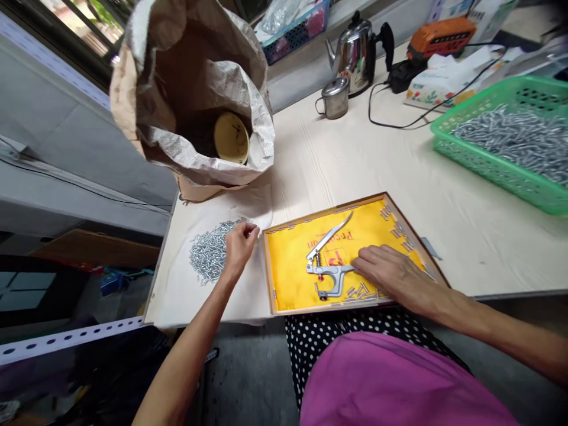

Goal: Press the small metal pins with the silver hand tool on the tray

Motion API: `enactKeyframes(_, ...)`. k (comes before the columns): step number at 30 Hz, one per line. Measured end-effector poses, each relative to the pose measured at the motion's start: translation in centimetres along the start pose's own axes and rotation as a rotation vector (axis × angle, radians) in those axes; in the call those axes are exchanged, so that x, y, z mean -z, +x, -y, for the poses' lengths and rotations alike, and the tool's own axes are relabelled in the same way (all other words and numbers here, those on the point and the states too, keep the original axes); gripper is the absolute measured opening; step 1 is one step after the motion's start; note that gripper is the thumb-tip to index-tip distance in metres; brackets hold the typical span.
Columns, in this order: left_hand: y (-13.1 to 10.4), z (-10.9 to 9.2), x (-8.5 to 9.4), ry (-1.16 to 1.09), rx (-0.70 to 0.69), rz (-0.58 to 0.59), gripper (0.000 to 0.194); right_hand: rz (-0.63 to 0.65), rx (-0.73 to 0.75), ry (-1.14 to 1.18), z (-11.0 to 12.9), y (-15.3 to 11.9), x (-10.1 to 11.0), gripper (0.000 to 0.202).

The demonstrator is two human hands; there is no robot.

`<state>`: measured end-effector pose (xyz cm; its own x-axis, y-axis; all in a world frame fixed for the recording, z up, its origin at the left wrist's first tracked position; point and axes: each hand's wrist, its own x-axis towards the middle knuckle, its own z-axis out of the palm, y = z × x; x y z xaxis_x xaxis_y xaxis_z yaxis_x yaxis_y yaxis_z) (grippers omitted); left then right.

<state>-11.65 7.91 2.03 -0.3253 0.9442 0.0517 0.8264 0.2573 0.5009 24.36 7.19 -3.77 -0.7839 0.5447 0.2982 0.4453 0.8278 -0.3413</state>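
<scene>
On a white cloth at the left lies a heap of small silver metal pins. My left hand is over the heap's right edge with thumb and fingertips pinched together; what is between them is too small to make out. A shallow wooden-rimmed tray with a yellow lining is to its right. Silver-grey snap-fastener pliers lie in the tray, jaws to the left and handles spread. My right hand has its fingers closed around the lower handle's end. Loose pins lie along the tray's edges.
Behind the heap stands a large open paper sack with a yellow cup inside. A green basket full of metal pins is at the right. A steel kettle, a lidded mug and a black cable are farther back.
</scene>
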Motion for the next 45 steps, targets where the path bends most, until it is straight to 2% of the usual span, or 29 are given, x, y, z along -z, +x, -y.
enactKeyframes(2, -2.9, -2.1, -0.8, -0.290, 0.113, 0.137, 0.014, 0.012, 0.019, -0.016, 0.0, 0.2, 0.3, 0.014)
enactKeyframes(5, -7.3, -4.7, -2.1, -0.565, 0.267, 0.319, 0.025, 0.007, 0.037, -0.057, -0.1, 0.7, 0.3, 0.016)
enactKeyframes(7, -9.4, -5.6, -2.9, -0.668, 0.368, 0.373, 0.033, 0.004, 0.055, -0.090, -0.2, 1.3, 0.2, 0.019)
enactKeyframes(9, -10.4, -5.9, -3.4, -0.726, 0.442, 0.376, 0.040, 0.006, 0.064, -0.116, -0.4, 1.9, -0.1, 0.021)
enactKeyframes(13, -10.8, -6.0, -4.0, -0.754, 0.448, 0.343, 0.044, 0.004, 0.074, -0.117, -0.7, 3.0, -0.7, 0.021)
enactKeyframes(16, -10.7, -6.1, -4.4, -0.736, 0.381, 0.390, 0.042, -0.008, 0.046, -0.139, -0.9, 3.2, -0.7, 0.019)
enactKeyframes(21, -10.6, -5.6, -5.0, -0.737, 0.310, 0.447, 0.042, -0.009, 0.018, -0.238, -1.6, 2.3, 1.1, 0.021)
enactKeyframes(24, -10.8, -5.5, -5.1, -0.693, 0.236, 0.484, 0.035, -0.026, -0.021, -0.284, -2.5, 1.3, 2.4, 0.024)
enactKeyframes(26, -11.2, -5.6, -4.9, -0.637, 0.145, 0.512, 0.029, -0.049, -0.059, -0.296, -3.0, 0.7, 3.2, 0.026)
enactKeyframes(29, -11.8, -5.8, -3.9, -0.458, 0.008, 0.657, 0.022, -0.080, -0.103, -0.302, -3.3, 0.5, 3.8, 0.027)
enactKeyframes(30, -12.0, -5.7, -3.3, -0.383, -0.011, 0.661, 0.021, -0.083, -0.103, -0.304, -3.3, 0.5, 3.8, 0.027)
enactKeyframes(31, -12.0, -5.6, -2.8, -0.320, -0.011, 0.613, 0.021, -0.082, -0.094, -0.304, -3.2, 0.5, 3.7, 0.026)
enactKeyframes(34, -11.7, -5.3, -1.4, -0.297, 0.097, 0.331, 0.024, -0.057, -0.041, -0.271, -2.4, 0.8, 2.9, 0.024)
enactKeyframes(35, -11.5, -5.4, -1.3, -0.345, 0.154, 0.288, 0.026, -0.043, -0.021, -0.245, -2.0, 0.9, 2.5, 0.022)
enactKeyframes(37, -11.3, -5.7, -1.6, -0.471, 0.272, 0.304, 0.033, -0.011, 0.011, -0.179, -1.3, 1.2, 1.4, 0.019)
enactKeyframes(40, -11.3, -6.6, -3.0, -0.619, 0.406, 0.352, 0.041, 0.039, 0.041, -0.096, -0.2, 1.6, 0.1, 0.017)
enactKeyframes(45, -11.9, -7.2, -5.1, -0.691, 0.539, 0.442, 0.046, 0.088, 0.017, -0.052, 0.7, 2.0, -0.4, 0.016)
